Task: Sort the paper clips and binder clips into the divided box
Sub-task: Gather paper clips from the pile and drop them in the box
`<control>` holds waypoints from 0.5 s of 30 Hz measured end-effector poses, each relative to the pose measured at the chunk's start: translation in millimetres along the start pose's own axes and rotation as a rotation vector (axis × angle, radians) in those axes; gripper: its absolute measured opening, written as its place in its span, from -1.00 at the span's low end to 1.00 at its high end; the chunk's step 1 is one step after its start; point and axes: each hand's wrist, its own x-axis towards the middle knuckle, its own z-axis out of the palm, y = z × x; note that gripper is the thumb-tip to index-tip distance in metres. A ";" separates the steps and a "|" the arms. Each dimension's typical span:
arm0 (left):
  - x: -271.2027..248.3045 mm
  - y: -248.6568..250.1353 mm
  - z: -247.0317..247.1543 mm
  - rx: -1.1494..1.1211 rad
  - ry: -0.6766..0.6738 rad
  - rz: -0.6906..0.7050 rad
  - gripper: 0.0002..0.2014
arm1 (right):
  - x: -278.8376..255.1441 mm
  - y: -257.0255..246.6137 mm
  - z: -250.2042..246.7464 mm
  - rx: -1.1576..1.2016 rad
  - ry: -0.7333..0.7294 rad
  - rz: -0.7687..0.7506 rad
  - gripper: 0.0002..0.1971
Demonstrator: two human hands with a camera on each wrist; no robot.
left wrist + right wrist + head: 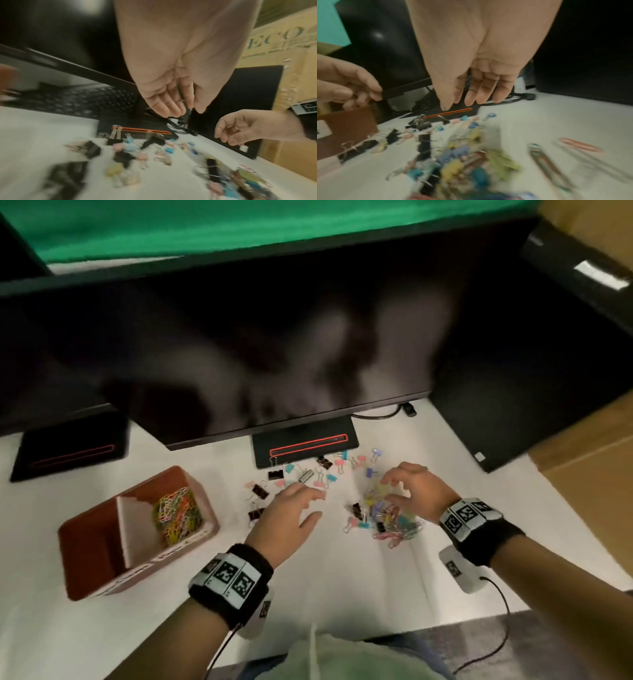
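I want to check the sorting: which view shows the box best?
The head view: the box shows whole, clips in one compartment. The right wrist view shows only a blurred corner; the left wrist view shows nothing clear.

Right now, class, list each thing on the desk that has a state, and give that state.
Box: one compartment holds paper clips, the other looks empty.
Pile: mixed clips, unsorted, on the desk.
Binder clips: scattered loose.
Left hand: open, holding nothing.
Right hand: open, above the pile.
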 end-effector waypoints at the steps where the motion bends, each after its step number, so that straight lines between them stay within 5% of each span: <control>1: 8.6 10.6 12.6 -0.001 -0.030 0.019 -0.72 | -6.4 13.2 -3.3 -0.019 -0.021 0.014 -0.66; 4: 30.6 31.8 51.5 0.055 -0.096 0.041 -0.69 | -15.4 37.3 -2.8 -0.065 -0.123 -0.012 -0.58; 9: 58.4 37.0 92.2 0.126 -0.193 -0.112 -0.63 | -9.1 55.8 9.6 -0.121 -0.206 -0.081 -0.56; 15: 66.8 30.3 90.6 0.005 -0.109 -0.227 -0.73 | -0.7 66.2 14.0 -0.080 -0.179 -0.151 -0.66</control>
